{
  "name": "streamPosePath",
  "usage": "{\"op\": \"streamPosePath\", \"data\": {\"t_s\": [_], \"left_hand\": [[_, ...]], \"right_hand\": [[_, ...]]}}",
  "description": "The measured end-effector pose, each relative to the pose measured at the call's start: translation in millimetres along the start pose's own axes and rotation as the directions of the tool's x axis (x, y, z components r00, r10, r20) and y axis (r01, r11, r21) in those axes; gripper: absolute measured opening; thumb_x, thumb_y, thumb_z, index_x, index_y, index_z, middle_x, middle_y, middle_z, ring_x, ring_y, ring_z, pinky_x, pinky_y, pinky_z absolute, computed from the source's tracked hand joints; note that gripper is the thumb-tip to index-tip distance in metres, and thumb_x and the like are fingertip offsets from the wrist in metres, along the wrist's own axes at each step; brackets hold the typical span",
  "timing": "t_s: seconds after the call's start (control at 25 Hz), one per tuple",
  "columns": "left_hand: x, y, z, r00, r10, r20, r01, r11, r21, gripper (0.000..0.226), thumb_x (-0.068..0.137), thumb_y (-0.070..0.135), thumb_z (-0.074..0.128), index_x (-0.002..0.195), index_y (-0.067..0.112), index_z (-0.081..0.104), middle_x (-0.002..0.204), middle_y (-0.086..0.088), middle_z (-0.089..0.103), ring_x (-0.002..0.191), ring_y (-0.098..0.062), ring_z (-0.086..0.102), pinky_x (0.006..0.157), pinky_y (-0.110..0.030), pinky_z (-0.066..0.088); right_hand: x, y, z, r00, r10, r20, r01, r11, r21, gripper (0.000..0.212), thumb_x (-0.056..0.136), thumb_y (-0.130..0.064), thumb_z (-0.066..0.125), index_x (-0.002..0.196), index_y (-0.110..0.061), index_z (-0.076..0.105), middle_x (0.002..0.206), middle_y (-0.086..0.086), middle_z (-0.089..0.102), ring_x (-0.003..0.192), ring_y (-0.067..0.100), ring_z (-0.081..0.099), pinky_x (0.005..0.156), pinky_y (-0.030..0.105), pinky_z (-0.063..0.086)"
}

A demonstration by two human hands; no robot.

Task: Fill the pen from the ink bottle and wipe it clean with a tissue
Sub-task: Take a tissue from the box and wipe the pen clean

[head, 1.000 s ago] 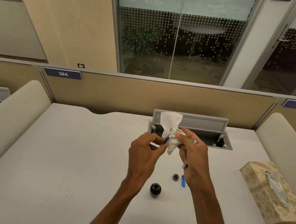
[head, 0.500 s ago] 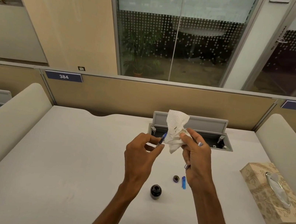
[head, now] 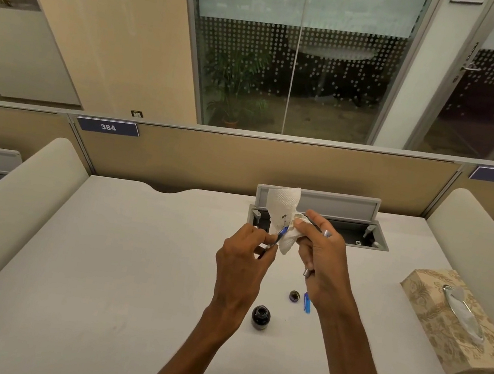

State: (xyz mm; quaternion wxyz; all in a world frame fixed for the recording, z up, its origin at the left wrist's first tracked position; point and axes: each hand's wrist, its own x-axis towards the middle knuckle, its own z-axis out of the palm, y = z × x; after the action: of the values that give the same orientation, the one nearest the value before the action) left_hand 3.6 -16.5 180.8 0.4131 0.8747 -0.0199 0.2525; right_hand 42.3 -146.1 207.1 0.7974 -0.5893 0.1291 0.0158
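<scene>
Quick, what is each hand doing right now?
Left hand: closed, pinching the pen.
Right hand: closed, holding the tissue and a silver tube.

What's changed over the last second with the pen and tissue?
The left hand drew the pen tip slightly leftward off the tissue, then brought it back against it. Both grips are unchanged: the left hand pinches the pen, the right hand holds the tissue. The ink bottle, loose cap and tissue box stayed put.
</scene>
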Motion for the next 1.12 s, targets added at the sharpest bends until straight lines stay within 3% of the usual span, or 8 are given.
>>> {"op": "streamPosePath", "data": {"t_s": [0.12, 0.24, 0.36, 0.64, 0.8, 1.0, 1.12], "left_hand": [[-1, -1, -3, 0.992, -0.123, 0.01, 0.123, 0.978, -0.171, 0.024, 0.082, 0.021, 0.08, 0.102, 0.008, 0.077, 0.099, -0.006, 0.076, 0.081, -0.015, 0.072, 0.067, -0.004, 0.05], [2, 3, -6, 0.94, -0.28, 0.194, 0.332, 0.881, -0.338, 0.028, 0.086, 0.026, 0.075, 0.112, 0.017, 0.075, 0.108, -0.002, 0.076, 0.083, -0.01, 0.071, 0.068, -0.007, 0.054], [7, 6, -9, 0.897, -0.327, 0.296, 0.423, 0.83, -0.363, 0.029, 0.09, 0.029, 0.07, 0.115, 0.015, 0.075, 0.107, -0.004, 0.077, 0.076, -0.005, 0.071, 0.064, -0.003, 0.051], [10, 9, -9, 0.882, -0.324, 0.341, 0.438, 0.833, -0.34, 0.03, 0.095, 0.031, 0.063, 0.116, 0.013, 0.074, 0.1, -0.001, 0.077, 0.079, -0.008, 0.072, 0.066, -0.005, 0.053], [6, 7, -7, 0.891, -0.336, 0.305, 0.432, 0.834, -0.342, 0.026, 0.09, 0.03, 0.069, 0.113, 0.018, 0.075, 0.092, 0.007, 0.075, 0.076, -0.006, 0.073, 0.066, -0.008, 0.053], [5, 6, -1, 0.923, -0.308, 0.231, 0.37, 0.876, -0.311, 0.03, 0.084, 0.032, 0.076, 0.112, 0.02, 0.075, 0.1, 0.004, 0.077, 0.081, -0.014, 0.073, 0.068, -0.01, 0.056], [6, 4, 1, 0.933, -0.293, 0.209, 0.339, 0.91, -0.238, 0.03, 0.084, 0.032, 0.076, 0.112, 0.02, 0.075, 0.103, 0.003, 0.077, 0.085, -0.014, 0.072, 0.079, -0.022, 0.06]], "right_hand": [[0, 2, -3, 0.999, 0.024, 0.046, -0.029, 0.995, 0.1, 0.039, 0.096, -0.012, 0.057, 0.135, -0.01, 0.051, 0.107, 0.013, 0.073, 0.027, 0.005, 0.031, 0.037, 0.012, 0.036], [0, 7, -5, 0.995, 0.043, 0.095, -0.054, 0.991, 0.12, 0.033, 0.097, -0.013, 0.056, 0.131, -0.015, 0.053, 0.103, 0.014, 0.075, 0.028, 0.004, 0.028, 0.038, 0.013, 0.038], [1, 9, -6, 0.988, 0.045, 0.146, -0.065, 0.989, 0.136, 0.031, 0.098, -0.015, 0.055, 0.129, -0.016, 0.053, 0.103, 0.015, 0.076, 0.027, 0.004, 0.027, 0.049, 0.013, 0.044], [5, 7, -8, 0.991, 0.018, 0.131, -0.036, 0.991, 0.132, 0.031, 0.099, -0.016, 0.054, 0.129, -0.019, 0.051, 0.099, 0.006, 0.078, 0.028, 0.005, 0.03, 0.058, 0.013, 0.049], [3, 3, -10, 0.993, 0.016, 0.113, -0.037, 0.982, 0.186, 0.031, 0.099, -0.014, 0.055, 0.129, -0.017, 0.052, 0.092, 0.002, 0.079, 0.028, 0.004, 0.027, 0.047, 0.011, 0.046], [1, 4, -11, 1.0, 0.005, 0.02, -0.007, 0.995, 0.102, 0.039, 0.097, -0.015, 0.057, 0.135, -0.014, 0.05, 0.114, 0.008, 0.07, 0.029, 0.005, 0.032, 0.036, 0.011, 0.039], [1, 6, -9, 0.999, 0.018, 0.034, -0.021, 0.996, 0.083, 0.038, 0.097, -0.015, 0.058, 0.134, -0.014, 0.052, 0.115, 0.013, 0.069, 0.029, 0.005, 0.033, 0.036, 0.011, 0.039]]}}
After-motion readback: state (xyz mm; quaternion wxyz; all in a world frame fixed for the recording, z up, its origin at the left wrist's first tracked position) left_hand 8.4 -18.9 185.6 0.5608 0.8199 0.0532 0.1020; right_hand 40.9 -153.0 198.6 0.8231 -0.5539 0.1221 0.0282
